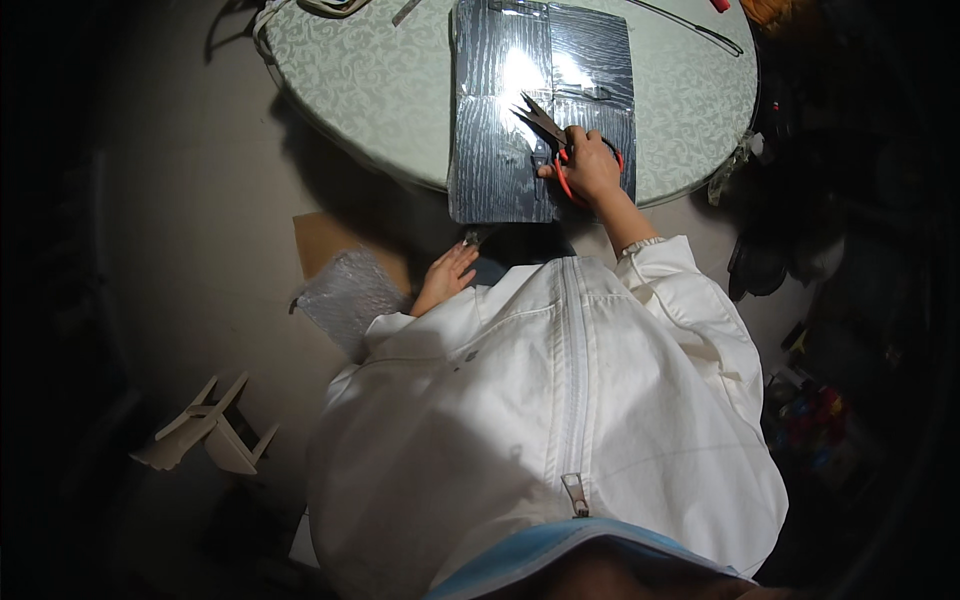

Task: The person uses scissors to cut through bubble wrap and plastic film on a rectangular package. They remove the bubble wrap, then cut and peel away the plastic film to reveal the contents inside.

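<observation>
My right hand [591,166] grips a pair of scissors [551,129] with red handles, its dark blades parted and pointing up and left. Under the blades lies a dark wood-grain panel box [499,169] with glossy clear plastic over it, which throws back bright glare. The box reaches over the near edge of the round table. My left hand [448,274] is below that edge, near my jacket, fingers stretched out; a small crumpled piece of clear plastic [471,238] shows at its fingertips. Whether the fingers hold that piece is not plain.
A patterned pale green cloth covers the round table [375,97]. A black cable loop [720,39] lies at its far right. On the floor to the left are brown cardboard [315,236], bubble wrap [352,296] and a small beige stool [217,427]. Dark clutter stands at the right.
</observation>
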Demonstrator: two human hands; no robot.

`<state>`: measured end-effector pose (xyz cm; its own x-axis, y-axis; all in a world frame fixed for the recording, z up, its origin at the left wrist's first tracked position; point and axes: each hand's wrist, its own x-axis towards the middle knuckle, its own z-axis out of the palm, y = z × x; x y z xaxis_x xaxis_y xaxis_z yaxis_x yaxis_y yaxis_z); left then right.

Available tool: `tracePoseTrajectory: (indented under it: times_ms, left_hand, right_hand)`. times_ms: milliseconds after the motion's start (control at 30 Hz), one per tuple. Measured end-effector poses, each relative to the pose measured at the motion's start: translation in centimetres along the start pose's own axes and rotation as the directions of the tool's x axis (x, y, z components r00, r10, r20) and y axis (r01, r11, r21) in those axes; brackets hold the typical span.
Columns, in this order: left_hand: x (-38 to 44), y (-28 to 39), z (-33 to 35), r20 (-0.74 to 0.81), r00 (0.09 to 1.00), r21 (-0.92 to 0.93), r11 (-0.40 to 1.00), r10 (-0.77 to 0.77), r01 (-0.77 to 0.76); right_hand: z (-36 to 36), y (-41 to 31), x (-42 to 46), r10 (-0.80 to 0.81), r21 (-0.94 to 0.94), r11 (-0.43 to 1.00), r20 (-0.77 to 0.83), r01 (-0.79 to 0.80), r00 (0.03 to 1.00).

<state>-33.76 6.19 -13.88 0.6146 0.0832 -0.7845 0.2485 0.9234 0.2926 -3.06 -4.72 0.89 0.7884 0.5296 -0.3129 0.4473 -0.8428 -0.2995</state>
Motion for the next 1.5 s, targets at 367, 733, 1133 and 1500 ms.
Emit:
tracePoseTrajectory:
  times_ms: [367,733,1133,1500]
  left_hand:
    - [-2.2,-2.6,-2.5,-0.469,0.624,0.649,0.723,0.625,-0.236]
    - [0.3,0.6,23.4,0.392,0.432,0.913,-0.401,0.812,-0.075]
    - [-0.2,0.0,25.1,0.319,0.622,0.903,-0.429,0.715,0.029]
    - [-1.8,-5.0,26.9,0.388,0.532,0.917,-0.374,0.753,-0.14]
  right_hand:
    - [-2.2,12.2,-0.6,0.009,0.648,0.761,-0.075,0.042,0.997]
    - [-2.3,22.3,3.3,0.135,0.295,0.953,-0.192,-0.074,0.972]
    - [-6.0,17.6,4.6,-0.195,-0.067,0.979,-0.016,0.194,0.981]
    - [-2.2,11.4,1.6,-0.308,0.01,0.948,0.271,0.317,0.912]
